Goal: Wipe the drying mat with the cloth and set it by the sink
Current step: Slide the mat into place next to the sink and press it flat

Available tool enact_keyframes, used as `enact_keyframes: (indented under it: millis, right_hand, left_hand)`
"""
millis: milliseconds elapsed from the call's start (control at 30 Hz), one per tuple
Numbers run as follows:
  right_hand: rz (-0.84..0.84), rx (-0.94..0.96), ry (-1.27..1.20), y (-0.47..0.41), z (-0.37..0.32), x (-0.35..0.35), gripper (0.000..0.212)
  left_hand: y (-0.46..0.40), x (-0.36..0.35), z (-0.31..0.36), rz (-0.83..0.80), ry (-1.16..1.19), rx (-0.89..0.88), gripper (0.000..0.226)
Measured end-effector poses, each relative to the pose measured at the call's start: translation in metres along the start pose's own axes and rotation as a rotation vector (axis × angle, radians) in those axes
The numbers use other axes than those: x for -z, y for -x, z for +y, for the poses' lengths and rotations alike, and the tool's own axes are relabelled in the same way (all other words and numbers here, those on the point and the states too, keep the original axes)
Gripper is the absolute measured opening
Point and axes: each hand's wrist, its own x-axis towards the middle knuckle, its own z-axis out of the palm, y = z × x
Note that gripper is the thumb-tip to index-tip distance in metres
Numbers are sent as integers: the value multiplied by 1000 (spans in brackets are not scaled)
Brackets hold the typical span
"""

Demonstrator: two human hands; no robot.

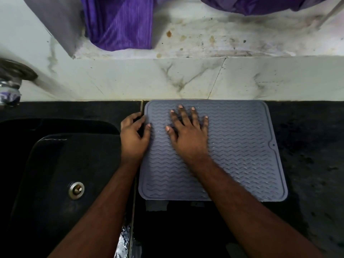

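Note:
A grey drying mat (pixel 240 146) with a wavy ribbed surface lies flat on the black counter, right beside the sink and up against the back wall. My right hand (pixel 188 133) presses flat on the mat's left half, fingers spread, holding nothing. My left hand (pixel 133 135) rests at the mat's left edge, thumb on the mat's rim and fingers curled over the counter strip between mat and sink. No wiping cloth is in either hand.
A black sink (pixel 61 179) with a metal drain (pixel 76 190) fills the left. A metal tap (pixel 11 81) sticks out at far left. Purple fabric (pixel 119 25) hangs over the stained marble ledge (pixel 204 77) behind. Black counter (pixel 312 155) extends right.

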Motion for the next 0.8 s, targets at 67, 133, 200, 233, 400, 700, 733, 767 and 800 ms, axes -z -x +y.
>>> enact_keyframes:
  millis: [67,133,200,233,400,700,733,767,800]
  right_hand:
    - [4,-5,17,-1,-4,-2,60]
    - [14,-13,43,-1,-8,-5,60]
    - [5,-15,44,-2,-11,-7,61]
    - [3,-13,45,-2,-12,-7,61]
    - [2,-26,57,-2,-19,-8,61]
    - [9,15,81,1,-20,-8,58]
    - [9,17,83,1,-20,-8,58]
    - [10,20,86,1,-20,-8,57]
    - [14,24,89,1,-20,-8,57]
  left_hand:
    - [-1,2,-1,-1,9,4,33]
    - [-2,4,-1,-6,34,0,33]
    - [-5,9,-4,-40,37,-4,35]
    - [-6,12,-6,-60,42,-9,37]
    - [-8,19,-21,-74,89,-69,33]
    - [-2,13,-18,27,88,-44,19]
    - [-2,13,-18,34,83,-43,18]
    - [-2,13,-18,42,79,-44,17]
    - [-3,13,-18,46,78,-44,16]
